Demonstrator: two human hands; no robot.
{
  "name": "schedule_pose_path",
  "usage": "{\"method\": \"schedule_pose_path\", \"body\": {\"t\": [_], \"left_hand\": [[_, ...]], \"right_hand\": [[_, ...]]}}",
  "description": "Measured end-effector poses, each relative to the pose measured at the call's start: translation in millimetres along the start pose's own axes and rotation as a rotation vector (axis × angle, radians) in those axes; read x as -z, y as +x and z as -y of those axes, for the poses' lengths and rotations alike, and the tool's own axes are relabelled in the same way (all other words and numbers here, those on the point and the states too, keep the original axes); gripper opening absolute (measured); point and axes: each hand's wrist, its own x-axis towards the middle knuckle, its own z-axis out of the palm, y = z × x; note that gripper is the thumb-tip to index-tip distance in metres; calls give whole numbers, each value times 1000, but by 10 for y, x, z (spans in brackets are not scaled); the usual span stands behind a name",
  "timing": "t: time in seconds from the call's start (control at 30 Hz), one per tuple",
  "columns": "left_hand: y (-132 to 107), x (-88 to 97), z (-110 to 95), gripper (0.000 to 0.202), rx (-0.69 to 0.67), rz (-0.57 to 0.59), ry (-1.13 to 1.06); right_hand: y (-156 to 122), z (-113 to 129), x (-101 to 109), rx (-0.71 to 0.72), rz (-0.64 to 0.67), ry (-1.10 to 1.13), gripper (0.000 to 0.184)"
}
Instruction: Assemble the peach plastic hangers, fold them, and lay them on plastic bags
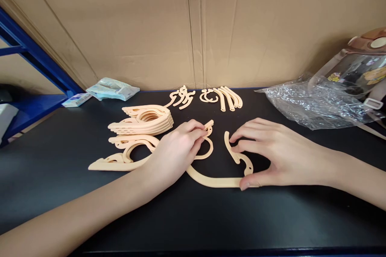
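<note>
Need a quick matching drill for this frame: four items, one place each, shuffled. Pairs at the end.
Things:
1. stack of hanger pieces
2. plastic bag
3. tissue pack
4. curved arm piece

Places:
A. crumpled, far right
B. under the thumb of the right hand
C. back left, at the cardboard wall
D. just beyond the left hand

Pairs: 1-D, 2-A, 3-C, 4-B
</note>
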Motion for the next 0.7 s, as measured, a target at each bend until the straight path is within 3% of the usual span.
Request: {"method": "schedule_pose_path", "body": {"t": [0.4,0.7], "left_hand": [[-39,102,-75,23,-19,32,366],[-38,83,-49,22,-40,2,381]], "right_hand": [[-13,216,62,15,169,211,10],[-32,257,80,-25,227,324,24]]}}
